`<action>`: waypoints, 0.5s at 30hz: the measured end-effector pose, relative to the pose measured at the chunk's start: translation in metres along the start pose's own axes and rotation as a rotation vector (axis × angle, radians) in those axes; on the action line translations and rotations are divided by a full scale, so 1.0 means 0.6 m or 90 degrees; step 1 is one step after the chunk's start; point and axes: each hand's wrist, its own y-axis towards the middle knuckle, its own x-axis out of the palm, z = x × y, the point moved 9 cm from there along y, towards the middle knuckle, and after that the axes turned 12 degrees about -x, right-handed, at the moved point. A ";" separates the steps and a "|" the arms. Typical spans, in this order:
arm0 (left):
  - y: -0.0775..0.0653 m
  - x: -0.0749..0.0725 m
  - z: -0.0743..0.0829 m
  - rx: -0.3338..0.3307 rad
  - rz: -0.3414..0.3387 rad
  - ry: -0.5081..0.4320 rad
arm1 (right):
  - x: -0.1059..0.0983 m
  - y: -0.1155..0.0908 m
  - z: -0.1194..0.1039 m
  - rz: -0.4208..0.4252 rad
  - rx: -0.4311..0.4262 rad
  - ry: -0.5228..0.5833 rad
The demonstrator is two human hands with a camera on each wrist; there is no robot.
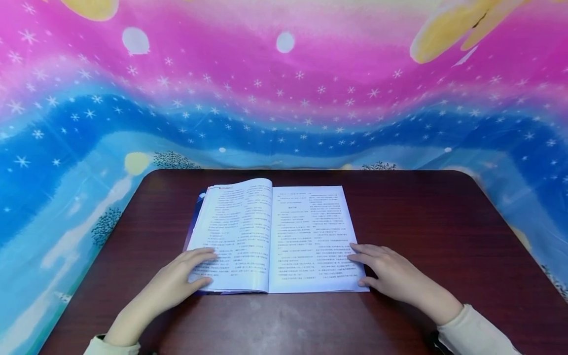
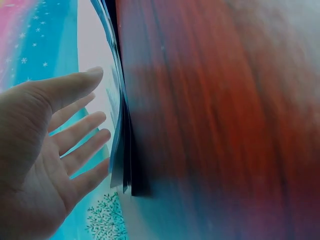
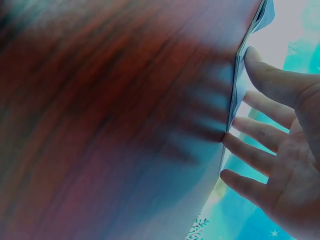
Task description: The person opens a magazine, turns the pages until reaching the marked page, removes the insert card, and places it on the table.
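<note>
Dark red-brown wood table (image 1: 421, 222), glossy, grain visible, rounded far corners, pale glare at the near middle; its near edge is cut off by the frame. Behind it and down both sides hangs a printed cloth (image 1: 310, 98): pink over blue, white snowflakes, yellow shapes cropped at the top. Book (image 1: 306, 236) lies spread flat near mid-table, left page bowed up toward the spine, dark cover (image 1: 194, 222) peeking out at left. Left hand (image 1: 170, 278) is over the left page's outer edge, right hand (image 1: 392, 271) at the right page's outer edge; on both, fingers apart, thumb clear of them, clamped on nothing. Can't tell how firmly either touches. Print too small to read. Both sleeves (image 1: 477, 330) cropped; dark bit under the right cuff unclear. Wrist views: book nearly edge-on, text lost.
</note>
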 end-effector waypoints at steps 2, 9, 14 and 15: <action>0.000 0.002 0.002 0.002 -0.008 -0.001 | 0.000 0.001 0.000 0.002 -0.001 0.000; 0.001 0.008 0.006 -0.018 -0.035 0.011 | 0.001 0.003 0.002 0.008 -0.003 -0.003; -0.001 0.014 0.007 -0.018 -0.037 0.021 | -0.001 0.003 0.008 0.010 0.011 0.012; -0.001 0.014 0.008 -0.017 -0.035 0.022 | -0.002 0.004 0.009 0.011 0.014 0.015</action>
